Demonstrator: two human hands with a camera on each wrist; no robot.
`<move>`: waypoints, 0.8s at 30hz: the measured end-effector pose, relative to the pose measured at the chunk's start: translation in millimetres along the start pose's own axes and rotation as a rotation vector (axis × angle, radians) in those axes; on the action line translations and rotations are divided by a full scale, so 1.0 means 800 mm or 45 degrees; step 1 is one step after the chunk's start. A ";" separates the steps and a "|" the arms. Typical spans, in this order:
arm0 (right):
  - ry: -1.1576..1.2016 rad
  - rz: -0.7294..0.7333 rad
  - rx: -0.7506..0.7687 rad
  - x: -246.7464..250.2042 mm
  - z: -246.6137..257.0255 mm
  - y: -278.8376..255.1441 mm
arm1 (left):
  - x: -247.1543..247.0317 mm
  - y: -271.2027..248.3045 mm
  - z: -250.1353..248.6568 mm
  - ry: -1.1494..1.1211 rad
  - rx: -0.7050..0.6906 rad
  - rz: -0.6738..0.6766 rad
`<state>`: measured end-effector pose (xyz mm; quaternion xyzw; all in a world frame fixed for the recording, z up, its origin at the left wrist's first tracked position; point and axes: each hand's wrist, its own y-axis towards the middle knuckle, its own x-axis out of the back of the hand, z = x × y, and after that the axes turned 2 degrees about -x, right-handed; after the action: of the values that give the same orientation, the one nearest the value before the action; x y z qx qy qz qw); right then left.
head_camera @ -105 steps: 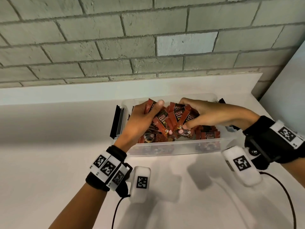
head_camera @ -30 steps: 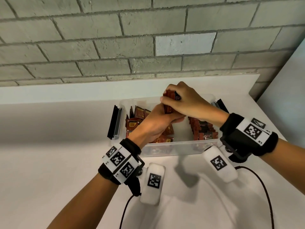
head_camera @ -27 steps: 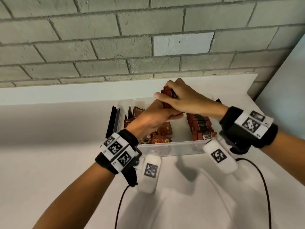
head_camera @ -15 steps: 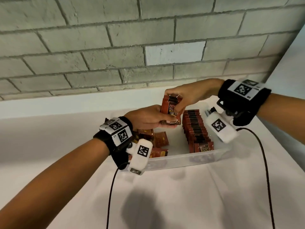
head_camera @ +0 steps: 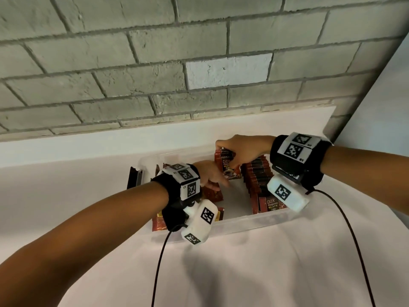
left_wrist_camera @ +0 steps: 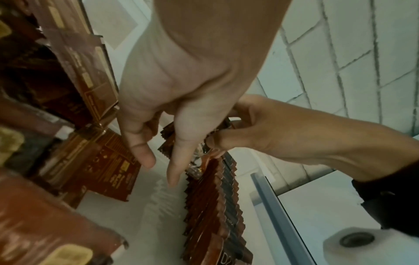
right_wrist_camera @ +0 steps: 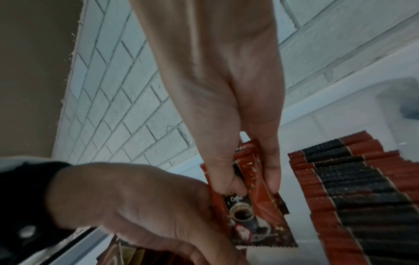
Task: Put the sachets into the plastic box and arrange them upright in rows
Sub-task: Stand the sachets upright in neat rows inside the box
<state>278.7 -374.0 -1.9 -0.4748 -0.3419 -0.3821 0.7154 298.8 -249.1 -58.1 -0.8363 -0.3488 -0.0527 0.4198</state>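
A clear plastic box (head_camera: 223, 226) stands on the white table. Along its right side, red-and-black sachets stand upright in a row (head_camera: 257, 178) (right_wrist_camera: 353, 181). My right hand (head_camera: 228, 151) (right_wrist_camera: 249, 186) pinches the top of an upright bundle of sachets (head_camera: 227, 168) (right_wrist_camera: 251, 211) just left of that row. From the left, my left hand (head_camera: 218, 180) (left_wrist_camera: 161, 168) holds the bundle's lower part, thumb on one face and fingers on the other. Loose sachets (head_camera: 212, 193) (left_wrist_camera: 106, 161) lie flat on the left of the box.
The box's black latch (head_camera: 134, 180) sticks out on its left end. A grey brick wall (head_camera: 199, 74) rises behind the table's raised back ledge. Black cables (head_camera: 159, 262) hang from both wrist cameras over the table in front of the box.
Both hands gathered loose sachets into a bundle and lifted it above the box. In the last half second the bundle came down into the box, beside the upright row.
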 end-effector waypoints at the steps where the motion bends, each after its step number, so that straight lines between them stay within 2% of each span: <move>1: -0.021 -0.013 0.010 -0.003 -0.002 0.000 | -0.001 0.002 -0.001 0.028 0.019 0.000; 8: -0.063 -0.049 0.015 -0.016 -0.009 0.008 | 0.010 0.008 -0.012 0.203 0.110 0.008; 14: -0.205 -0.054 0.035 -0.018 -0.009 0.011 | 0.013 0.012 -0.018 0.648 0.049 -0.057; 20: -0.197 -0.054 0.038 -0.008 -0.004 0.007 | 0.011 0.015 -0.021 0.625 0.221 0.031; 24: -0.148 -0.210 0.053 0.017 -0.001 -0.004 | 0.016 0.020 -0.019 0.549 0.220 -0.026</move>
<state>282.5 -378.9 10.6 -0.4515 -0.4284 -0.4042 0.6702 321.4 -259.8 -54.0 -0.7630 -0.2626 -0.2043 0.5542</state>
